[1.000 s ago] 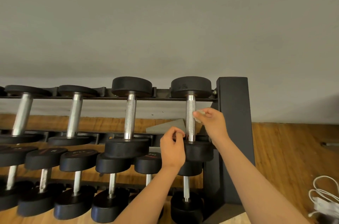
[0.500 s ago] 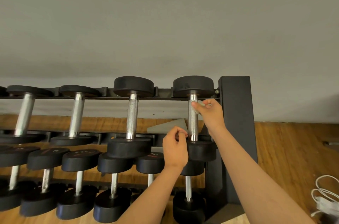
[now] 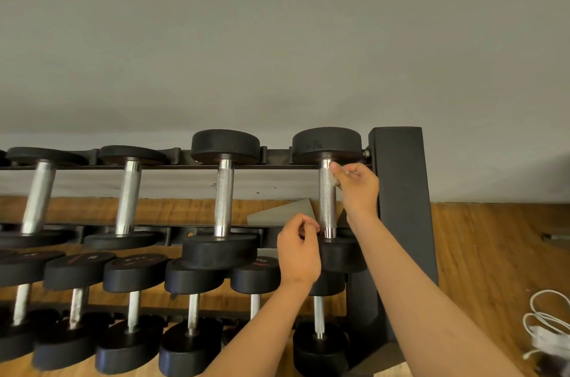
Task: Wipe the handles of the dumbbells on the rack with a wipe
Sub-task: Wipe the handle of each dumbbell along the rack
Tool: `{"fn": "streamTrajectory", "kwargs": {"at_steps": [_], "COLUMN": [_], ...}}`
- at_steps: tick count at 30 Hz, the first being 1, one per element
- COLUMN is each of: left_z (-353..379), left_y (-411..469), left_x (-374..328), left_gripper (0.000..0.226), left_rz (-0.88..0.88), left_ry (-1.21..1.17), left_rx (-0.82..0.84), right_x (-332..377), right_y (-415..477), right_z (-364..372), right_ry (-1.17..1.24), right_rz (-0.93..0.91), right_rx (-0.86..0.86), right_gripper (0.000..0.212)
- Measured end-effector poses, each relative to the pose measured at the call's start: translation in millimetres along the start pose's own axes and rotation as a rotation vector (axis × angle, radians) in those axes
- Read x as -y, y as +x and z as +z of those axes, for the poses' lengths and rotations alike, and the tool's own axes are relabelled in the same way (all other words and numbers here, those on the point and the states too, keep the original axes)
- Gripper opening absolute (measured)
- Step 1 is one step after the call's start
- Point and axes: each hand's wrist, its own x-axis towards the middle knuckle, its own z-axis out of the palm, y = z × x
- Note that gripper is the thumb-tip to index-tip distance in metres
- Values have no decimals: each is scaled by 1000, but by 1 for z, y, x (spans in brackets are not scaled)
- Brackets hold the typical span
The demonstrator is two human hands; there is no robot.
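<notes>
Wiping the handle (image 3: 327, 207) of the rightmost top-row dumbbell (image 3: 327, 145) with a wipe (image 3: 335, 181), near its upper end.
The handle runs upright in view on the rack (image 3: 401, 191). The right hand (image 3: 357, 188) pinches the wipe against its right side, and the left hand (image 3: 299, 253) curls by its lower end, grip unclear.
</notes>
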Motion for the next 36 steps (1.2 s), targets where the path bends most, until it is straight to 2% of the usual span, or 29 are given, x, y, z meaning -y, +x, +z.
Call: {"fn": "streamTrajectory", "kwargs": {"at_steps": [4, 9, 14, 16, 19, 23, 26, 31, 36], "left_z": [0, 0, 0, 0, 1, 0, -1, 0, -1], "left_y": [0, 1, 1, 1, 2, 1, 0, 1, 0], "left_x": [0, 1, 1, 3, 3, 2, 1, 1, 0], "left_gripper": [24, 24, 27, 27, 28, 28, 27, 27, 28], "left_rz": [3, 13, 24, 21, 22, 18, 19, 19, 24], "left_ry": [6, 4, 12, 14, 13, 7, -2, -10, -15], "left_rx": [7, 18, 22, 18, 12, 18, 16, 8, 6], "right_x": [4, -4, 10, 11, 7, 10, 12, 13, 7], "right_y": [-7, -15, -8, -4, -4, 1, 1, 0, -7], "right_z": [-1, -12, 4, 8, 12, 8, 4, 11, 3], "right_ry": [7, 33, 54, 25, 26, 65, 73, 10, -142], "right_rz": [20, 69, 67, 76, 93, 94, 91, 64, 6], "right_rx": [20, 125, 5, -24, -35, -73, -59, -32, 8], "right_gripper": [17, 31, 20, 23, 29, 12, 15, 28, 24]}}
